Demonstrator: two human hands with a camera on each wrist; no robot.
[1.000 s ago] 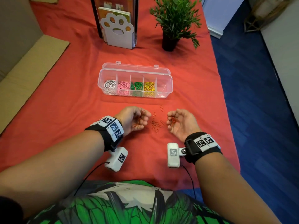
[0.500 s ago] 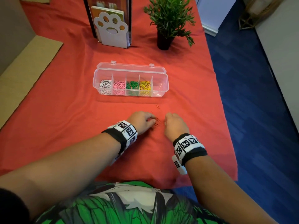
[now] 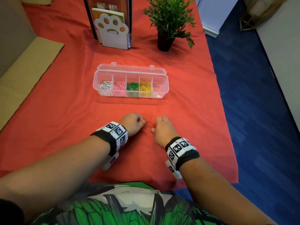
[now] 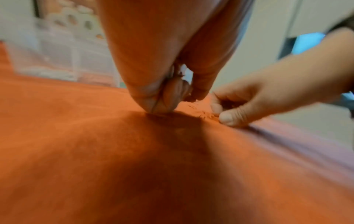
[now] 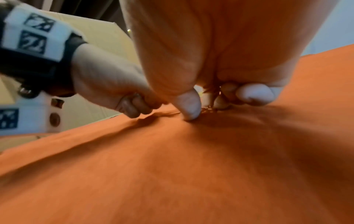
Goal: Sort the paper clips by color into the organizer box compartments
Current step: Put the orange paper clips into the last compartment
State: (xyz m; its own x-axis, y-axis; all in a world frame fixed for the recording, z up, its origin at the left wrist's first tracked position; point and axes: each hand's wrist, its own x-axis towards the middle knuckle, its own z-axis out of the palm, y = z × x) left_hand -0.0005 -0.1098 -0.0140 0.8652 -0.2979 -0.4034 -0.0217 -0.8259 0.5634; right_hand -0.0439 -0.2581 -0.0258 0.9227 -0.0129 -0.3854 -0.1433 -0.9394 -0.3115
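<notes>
Both hands lie knuckles-up on the red-clothed surface (image 3: 65, 111). The left hand (image 3: 132, 123) and right hand (image 3: 162, 127) each have a curled grip pinching orange paper clips (image 3: 150, 125) from the small pile between them, near the open organizer box (image 3: 164, 93).

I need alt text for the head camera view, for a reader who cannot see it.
Two hands, left hand and right hand, gather orange clips on a red cloth. Behind them an open clear box holds white, pink, green and yellow clips in separate compartments; farther back stand a plant and a paw-shaped holder.
</notes>
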